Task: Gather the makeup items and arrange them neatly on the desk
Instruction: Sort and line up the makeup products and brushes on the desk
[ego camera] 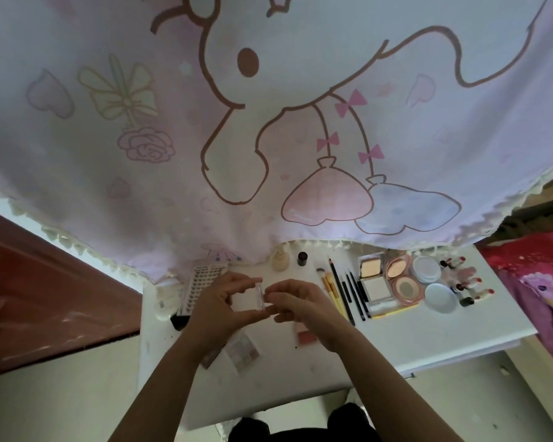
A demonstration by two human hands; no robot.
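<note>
Nearest, dark clothing [300, 425] is seen at the bottom edge, and two bare arms are stretched out over a white desk [428, 339]. On the desk just under the arms, a small pale eyeshadow palette with little colour squares [241, 352] is laid flat, and a small pink block [304, 335] is partly hidden by the right wrist. Above these, a small clear square plastic case [248, 296] is held up over the middle of the desk. It is pinched by the left hand [216, 306], thumb below and fingers curled over the top, and its right edge is pinched by the fingertips of the right hand [304, 303]. Its flat face is turned up toward the camera; it looks almost square, so a long side cannot be told. Left of the hands, a white card with rows of dark lashes [201, 283] is laid with its long side pointing away. To the right, thin black pencils [353, 290] and yellow-handled brushes [331, 290] are lined up side by side, pointing away and leaning a little left. Beyond them, an open square powder compact [372, 279], an open pink round compact [403, 277], a pale blue round pot [426, 268] and red lipsticks [473, 282] are grouped. At the back, a beige bottle [280, 258] and a small dark bottle [302, 258] are stood upright under a pink cartoon curtain [268, 122].
</note>
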